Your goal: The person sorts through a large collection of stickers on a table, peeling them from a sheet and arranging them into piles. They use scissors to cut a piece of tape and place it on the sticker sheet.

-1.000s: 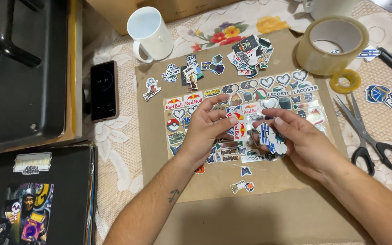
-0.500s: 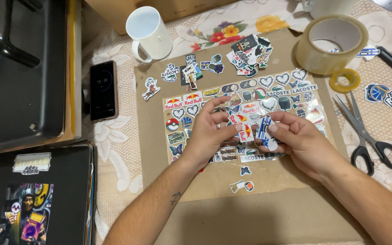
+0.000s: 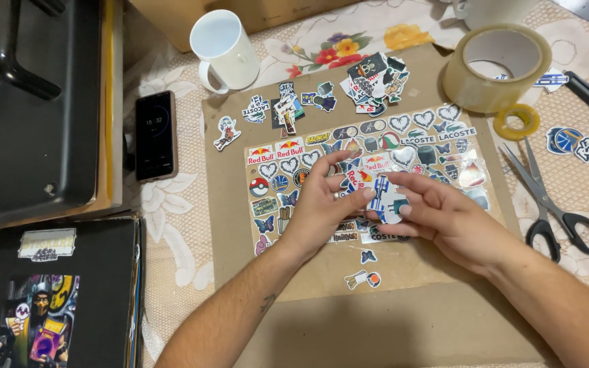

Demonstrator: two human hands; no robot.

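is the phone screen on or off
On: the phone lies face up left of the cardboard sheet, its dark screen showing lit digits.

A small cut-out sticker (image 3: 388,201), white with blue and dark markings, is pinched between the fingertips of both hands just above the sticker sheet (image 3: 366,177). It seems tilted slightly off flat, though fingers hide its edges. The sheet, a glossy rectangle crowded with hearts, butterflies and logos, lies flat on brown cardboard.

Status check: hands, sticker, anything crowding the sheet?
Left hand and right hand pinch one small cut-out sticker between fingertips. Held above sticker sheet. Scissors and tape roll lie beside, apart.
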